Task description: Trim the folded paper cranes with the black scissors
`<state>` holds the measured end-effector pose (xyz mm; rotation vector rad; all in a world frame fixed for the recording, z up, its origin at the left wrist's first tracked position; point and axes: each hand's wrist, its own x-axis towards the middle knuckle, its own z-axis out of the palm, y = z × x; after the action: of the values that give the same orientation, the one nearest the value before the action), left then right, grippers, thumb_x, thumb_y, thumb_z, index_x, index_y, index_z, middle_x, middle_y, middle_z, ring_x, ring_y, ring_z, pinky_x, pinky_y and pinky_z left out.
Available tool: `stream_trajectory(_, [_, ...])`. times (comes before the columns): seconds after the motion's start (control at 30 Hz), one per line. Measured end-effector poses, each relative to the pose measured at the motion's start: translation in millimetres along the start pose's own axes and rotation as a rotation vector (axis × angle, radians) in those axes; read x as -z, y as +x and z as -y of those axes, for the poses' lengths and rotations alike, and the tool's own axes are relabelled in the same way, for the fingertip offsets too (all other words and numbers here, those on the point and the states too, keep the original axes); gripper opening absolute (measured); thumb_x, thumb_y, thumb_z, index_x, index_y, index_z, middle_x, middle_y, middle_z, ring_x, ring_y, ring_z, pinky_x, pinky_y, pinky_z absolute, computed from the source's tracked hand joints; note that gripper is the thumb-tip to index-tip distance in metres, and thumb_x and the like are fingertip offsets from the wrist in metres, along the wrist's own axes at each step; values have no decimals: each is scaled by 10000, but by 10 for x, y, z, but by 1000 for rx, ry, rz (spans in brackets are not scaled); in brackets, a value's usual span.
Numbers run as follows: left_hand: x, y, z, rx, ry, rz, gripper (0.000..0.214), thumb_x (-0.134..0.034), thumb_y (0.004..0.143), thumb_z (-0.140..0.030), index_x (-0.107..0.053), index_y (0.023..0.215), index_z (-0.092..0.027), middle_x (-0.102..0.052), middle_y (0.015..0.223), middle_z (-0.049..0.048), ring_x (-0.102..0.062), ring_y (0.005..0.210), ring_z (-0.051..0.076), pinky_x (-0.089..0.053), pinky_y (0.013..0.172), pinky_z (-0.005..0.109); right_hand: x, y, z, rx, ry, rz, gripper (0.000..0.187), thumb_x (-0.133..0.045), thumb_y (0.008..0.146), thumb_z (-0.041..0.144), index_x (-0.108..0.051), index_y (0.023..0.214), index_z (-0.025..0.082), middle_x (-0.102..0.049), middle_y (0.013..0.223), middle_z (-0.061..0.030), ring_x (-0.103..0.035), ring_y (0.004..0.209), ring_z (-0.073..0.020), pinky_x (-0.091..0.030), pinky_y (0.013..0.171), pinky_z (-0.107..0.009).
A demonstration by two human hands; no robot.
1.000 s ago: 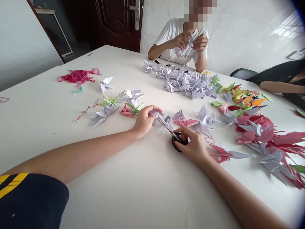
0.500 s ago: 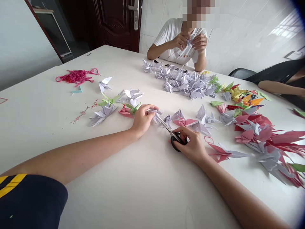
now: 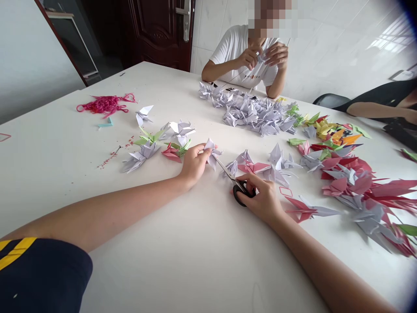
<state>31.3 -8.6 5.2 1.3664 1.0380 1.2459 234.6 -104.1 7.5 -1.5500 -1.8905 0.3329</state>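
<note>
Right hand (image 3: 263, 198) fingers are clamping the scissors (image 3: 234, 180) handles, blades pointing 10 o'clock at a white paper crane (image 3: 211, 152). Left hand (image 3: 193, 163) fingers are pinching that crane at mid-desk (image 3: 195, 261). Best holding the crane steady and snipping small. Crane heaps (image 3: 254, 113) are lying at 1 o'clock, pink string (image 3: 104, 103) at 10. Another person (image 3: 234, 43) is folding at 12, with a dark door (image 3: 159, 30) behind.

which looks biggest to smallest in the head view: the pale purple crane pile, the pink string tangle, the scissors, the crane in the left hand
1. pale purple crane pile
2. pink string tangle
3. scissors
4. crane in the left hand
Scissors sit nearer and partly under the right hand, so 2 and 3 are unsure.
</note>
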Motion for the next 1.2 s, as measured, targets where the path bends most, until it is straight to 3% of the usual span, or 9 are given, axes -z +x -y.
stream_trajectory(0.13, [-4,3,16,-14,-13,57,270,-596,857,-355,-767,955,-171,-722,785,38,-577,671,149,-451,604,252,-2,-11,15,37,-17,-17,202,-649,710,268,-687,903,225,-460,554,57,-428,510,-118,-382,539,-254])
stream_trajectory(0.3, [-5,22,64,11,-110,-6,258,-634,834,-373,-752,934,-167,-738,939,61,-622,770,154,-504,672,250,12,-27,22,18,8,-70,178,-666,716,253,-680,891,224,-441,552,64,-424,505,-110,-381,528,-241])
stream_trajectory(0.57, [-6,25,82,28,-40,17,236,-623,816,-363,-724,839,-150,-680,776,42,-587,700,144,-475,652,247,-16,-25,-19,75,43,-163,165,-702,734,275,-678,888,219,-411,553,81,-413,496,-96,-385,516,-218])
stream_trajectory(0.87, [-12,-5,-1,-43,49,48,199,-595,818,-310,-699,748,-156,-655,724,29,-567,684,152,-424,647,260,-9,-12,-18,91,-27,-108,169,-683,733,258,-698,893,208,-458,541,79,-418,476,-90,-380,493,-211])
stream_trajectory(1.1, [-12,25,52,-29,71,21,246,-579,825,-345,-648,694,-150,-652,737,40,-592,728,170,-484,720,283,-23,-37,-8,219,-58,-195,160,-692,750,229,-691,908,203,-437,566,76,-440,506,-93,-396,529,-216])
stream_trajectory(1.2, [-12,28,69,-17,39,38,262,-580,837,-374,-667,739,-147,-666,758,49,-601,728,173,-498,724,291,-32,-33,-31,197,-95,-198,169,-668,736,215,-694,902,204,-452,555,76,-435,491,-93,-388,515,-216])
